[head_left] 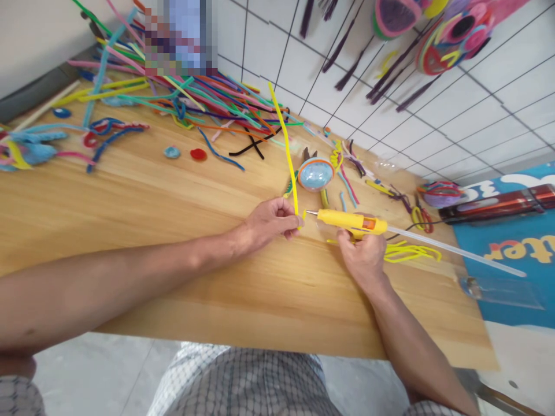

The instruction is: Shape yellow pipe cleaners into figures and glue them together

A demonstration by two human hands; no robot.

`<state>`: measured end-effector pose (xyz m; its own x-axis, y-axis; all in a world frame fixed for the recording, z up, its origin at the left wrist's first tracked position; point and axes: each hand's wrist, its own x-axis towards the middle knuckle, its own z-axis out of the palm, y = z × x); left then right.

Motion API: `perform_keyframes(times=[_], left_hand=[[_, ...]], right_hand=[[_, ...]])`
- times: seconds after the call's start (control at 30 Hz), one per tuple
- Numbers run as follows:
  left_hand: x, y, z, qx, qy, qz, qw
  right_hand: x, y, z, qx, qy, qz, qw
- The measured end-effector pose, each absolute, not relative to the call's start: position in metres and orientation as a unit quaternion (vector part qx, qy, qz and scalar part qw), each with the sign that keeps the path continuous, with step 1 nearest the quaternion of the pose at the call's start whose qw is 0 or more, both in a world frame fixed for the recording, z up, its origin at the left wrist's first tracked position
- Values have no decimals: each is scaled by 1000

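Observation:
Between its fingertips my left hand (280,218) pinches a yellow pipe cleaner (287,144), which stands up long and slightly bent, with a short yellow end beside the fingers. My right hand (364,254) is wrapped round a yellow hot glue gun (349,222). The gun's metal nozzle points left, close to the short yellow end; I cannot tell whether they touch. A long clear glue stick (459,250) sticks out of the gun's back. Beyond the hands lies a light-blue oval piece with an orange rim (316,174). Several yellow pipe cleaners (411,252) lie right of my right hand.
Many coloured pipe cleaners (208,104) are heaped at the back left of the wooden table (173,300). A red disc (198,155) lies nearer. Scissors (418,218) and a dark red cylinder (498,203) are on the right. A white grid wall (277,46) rises behind.

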<state>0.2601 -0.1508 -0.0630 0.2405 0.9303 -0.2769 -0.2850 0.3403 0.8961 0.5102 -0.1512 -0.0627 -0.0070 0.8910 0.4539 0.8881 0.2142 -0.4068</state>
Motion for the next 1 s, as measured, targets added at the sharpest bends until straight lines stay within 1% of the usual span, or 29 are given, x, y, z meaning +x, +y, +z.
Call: perform_keyframes(times=[0.2, 0.33, 0.4, 0.47, 0.53, 0.57, 0.63, 0.7, 0.73, 0.87, 1.0], left_hand=[[260, -150, -67, 377, 427, 433, 698], [259, -150, -69, 381, 422, 430, 701], [258, -150, -69, 388, 423, 423, 701], [257, -150, -69, 402, 421, 417, 698], [256, -150, -70, 415, 421, 415, 692], [255, -150, -70, 418, 422, 415, 689], [255, -150, -70, 422, 420, 412, 689], [256, -150, -70, 426, 416, 410, 691], [256, -150, -70, 428, 415, 409, 691], [255, -150, -69, 436, 416, 408, 686], [255, -151, -68, 444, 411, 410, 683]], right_hand=[[509, -154, -64, -642, -689, 68, 329], [517, -152, -47, -626, -692, 105, 345], [533, -141, -32, -640, -669, 86, 368], [559, -121, -19, -661, -633, 29, 401], [589, -98, -12, -684, -604, -20, 409], [603, -87, -12, -702, -590, -37, 398], [626, -69, -19, -753, -562, -38, 339], [637, -57, -34, -800, -533, -33, 274], [639, -53, -42, -810, -525, -30, 259], [638, -46, -69, -812, -530, -29, 244], [648, -47, -74, -782, -572, -20, 246]])
